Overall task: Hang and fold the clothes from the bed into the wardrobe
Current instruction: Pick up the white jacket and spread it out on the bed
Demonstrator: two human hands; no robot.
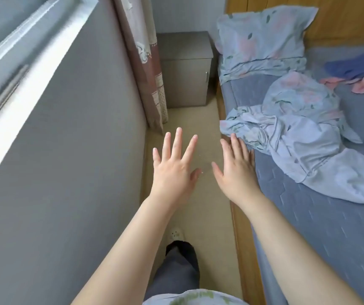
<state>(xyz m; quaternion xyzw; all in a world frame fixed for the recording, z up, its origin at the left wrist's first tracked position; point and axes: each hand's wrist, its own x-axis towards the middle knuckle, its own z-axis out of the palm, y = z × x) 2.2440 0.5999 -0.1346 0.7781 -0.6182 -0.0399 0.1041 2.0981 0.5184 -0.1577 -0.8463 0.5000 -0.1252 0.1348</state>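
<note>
Rumpled floral quilt (304, 137) on quilted bed (321, 227)

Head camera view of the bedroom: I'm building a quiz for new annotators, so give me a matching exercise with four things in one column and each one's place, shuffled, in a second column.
Things:
1. floral pillow
2. bedside cabinet
3. curtain
4. blue garment

Places:
A. hangs beside the grey wall
B. rests at the wooden headboard
C. stands on the floor in the far corner
D. lies on the mattress by the pink cloth

Pairs: 1-B, 2-C, 3-A, 4-D.
</note>
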